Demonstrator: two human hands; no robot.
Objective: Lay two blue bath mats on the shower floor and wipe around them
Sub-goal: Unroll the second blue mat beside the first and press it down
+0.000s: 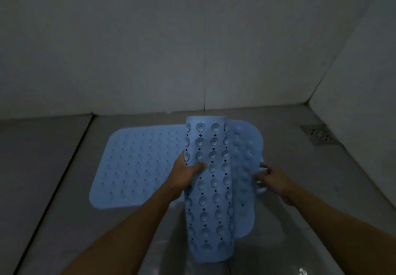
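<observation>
While one blue bath mat lies flat on the shower floor, I note the second mat is half rolled, suction cups outward. My left hand clasps the roll; my right hand pinches its unrolled edge, fingers partly spread. I judge it light, floppy rubber, best gripped at edges.

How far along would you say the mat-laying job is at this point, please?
Done: the first mat lies flat on the shower floor. In hand: the second mat is curled, suction cups outward, with the left hand gripping the roll and the right hand on its loose flap. Left: flattening it, then wiping; no cloth is visible.
</observation>
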